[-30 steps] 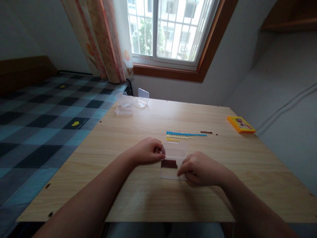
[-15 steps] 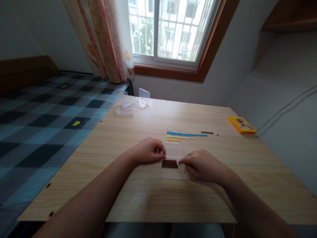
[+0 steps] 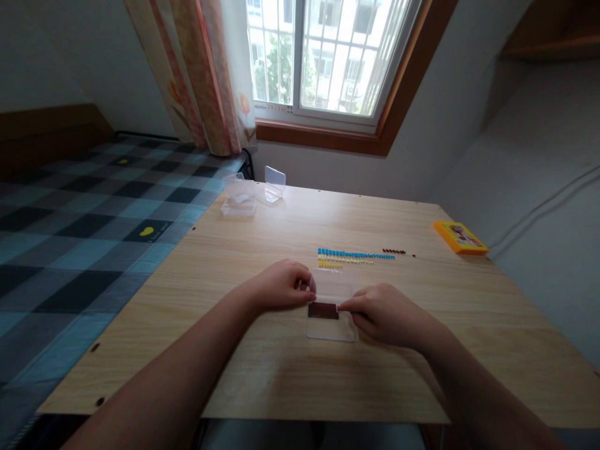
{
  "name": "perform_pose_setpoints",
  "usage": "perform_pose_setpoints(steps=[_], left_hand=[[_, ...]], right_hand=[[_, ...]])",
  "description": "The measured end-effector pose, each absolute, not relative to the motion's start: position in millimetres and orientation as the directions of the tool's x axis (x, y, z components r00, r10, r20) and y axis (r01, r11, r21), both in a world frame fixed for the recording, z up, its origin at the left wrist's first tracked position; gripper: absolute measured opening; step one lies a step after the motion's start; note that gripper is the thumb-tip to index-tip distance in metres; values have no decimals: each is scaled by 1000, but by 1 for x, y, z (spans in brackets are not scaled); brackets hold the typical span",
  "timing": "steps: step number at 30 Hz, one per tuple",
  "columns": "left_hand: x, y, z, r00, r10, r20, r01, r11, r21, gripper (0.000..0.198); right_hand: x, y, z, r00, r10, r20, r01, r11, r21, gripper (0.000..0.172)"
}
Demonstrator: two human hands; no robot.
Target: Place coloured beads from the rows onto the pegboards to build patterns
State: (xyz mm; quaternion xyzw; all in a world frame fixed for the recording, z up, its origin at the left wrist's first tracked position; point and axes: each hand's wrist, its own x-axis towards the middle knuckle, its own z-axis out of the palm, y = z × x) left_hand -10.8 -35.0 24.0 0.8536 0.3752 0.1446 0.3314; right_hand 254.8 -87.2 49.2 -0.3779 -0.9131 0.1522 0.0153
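An opened clear plastic box [image 3: 330, 332] lies flat on the table, its lid [image 3: 334, 282] folded back on the far side. Thin dark brown pieces [image 3: 323, 310] sit side by side in a block in the box's near half. My left hand [image 3: 287, 284] is closed on the box's left edge near the hinge, thumb and fingers around it. At the right end of the brown block is the tip of my right hand's [image 3: 387, 312] index finger, its other fingers curled; whatever it pinches is too small to make out.
Beyond the box lie rows of small blue pieces [image 3: 347, 254], cream and yellow pieces [image 3: 328, 264], and brown pieces [image 3: 392, 251]. Clear boxes [image 3: 239, 206] stand at the far left of the table [image 3: 262, 375]. An orange case [image 3: 462, 239] is at the right edge.
The right end of the brown block now looks more even at my right fingertip. Both hands keep nearly the same place; the whole view has shifted slightly.
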Motion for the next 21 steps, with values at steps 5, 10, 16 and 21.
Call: perform_pose_setpoints(steps=[5, 10, 16, 21], left_hand=[[-10, -36, 25, 670, 742, -11, 553, -489, 675, 15], [-10, -37, 27, 667, 745, -12, 554, -485, 677, 14], [-10, -37, 28, 670, 743, -10, 552, -489, 675, 14], [-10, -36, 29, 674, 738, -20, 551, -485, 679, 14]], right_hand=[[253, -88, 50, -710, 697, -101, 690, 661, -294, 35], [256, -87, 52, -718, 691, -78, 678, 670, -302, 35], [259, -86, 49, -744, 667, -33, 645, 704, -297, 33], [283, -75, 51, -612, 709, 350, 618, 705, -347, 30]])
